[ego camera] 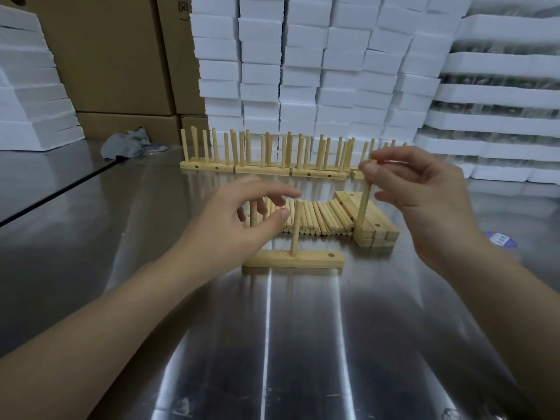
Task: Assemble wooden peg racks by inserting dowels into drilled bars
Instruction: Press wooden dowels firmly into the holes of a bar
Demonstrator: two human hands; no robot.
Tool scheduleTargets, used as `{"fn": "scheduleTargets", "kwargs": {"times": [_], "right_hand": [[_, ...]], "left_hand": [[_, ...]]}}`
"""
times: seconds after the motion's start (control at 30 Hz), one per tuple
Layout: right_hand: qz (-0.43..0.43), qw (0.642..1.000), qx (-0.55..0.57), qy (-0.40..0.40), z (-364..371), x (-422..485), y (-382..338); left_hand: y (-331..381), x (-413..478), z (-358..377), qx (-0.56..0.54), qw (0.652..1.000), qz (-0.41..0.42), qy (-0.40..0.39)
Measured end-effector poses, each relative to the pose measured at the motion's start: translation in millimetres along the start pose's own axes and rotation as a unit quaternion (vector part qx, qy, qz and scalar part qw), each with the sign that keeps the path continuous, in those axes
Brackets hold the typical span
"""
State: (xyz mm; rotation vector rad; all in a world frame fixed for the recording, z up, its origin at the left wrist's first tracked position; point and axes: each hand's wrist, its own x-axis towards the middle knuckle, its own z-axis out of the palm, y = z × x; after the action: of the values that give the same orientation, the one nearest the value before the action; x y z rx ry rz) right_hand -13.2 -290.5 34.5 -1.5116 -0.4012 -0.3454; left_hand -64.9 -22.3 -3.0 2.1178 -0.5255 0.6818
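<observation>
One upright dowel [364, 204] is pinched at its top by our right hand [424, 189], right of centre. The bar's [309, 259] empty hole [331, 255] lies below-left. Our left hand [230, 225] hovers open, fingers spread.

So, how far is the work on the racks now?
Done: a row of finished racks stands at the back. In hand: the front bar holds two dowels and has one empty hole at its right end; the right hand pinches a third dowel, the left hand is open. Left: loose dowels and stacked bare bars wait.
</observation>
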Motion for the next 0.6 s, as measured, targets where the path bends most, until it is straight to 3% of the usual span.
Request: {"fn": "scheduleTargets", "kwargs": {"times": [0.23, 0.6], "right_hand": [[-0.026, 0.993, -0.075, -0.085, 12.5, -7.6, 7.4], [-0.030, 0.985, -0.096, -0.139, 16.0, -12.7, 7.1]], "left_hand": [[0.7, -0.6, -1.0, 0.055, 0.998, 0.039, -0.010], [2.9, -0.8, -0.3, 0.057, 0.998, 0.032, -0.014]]}}
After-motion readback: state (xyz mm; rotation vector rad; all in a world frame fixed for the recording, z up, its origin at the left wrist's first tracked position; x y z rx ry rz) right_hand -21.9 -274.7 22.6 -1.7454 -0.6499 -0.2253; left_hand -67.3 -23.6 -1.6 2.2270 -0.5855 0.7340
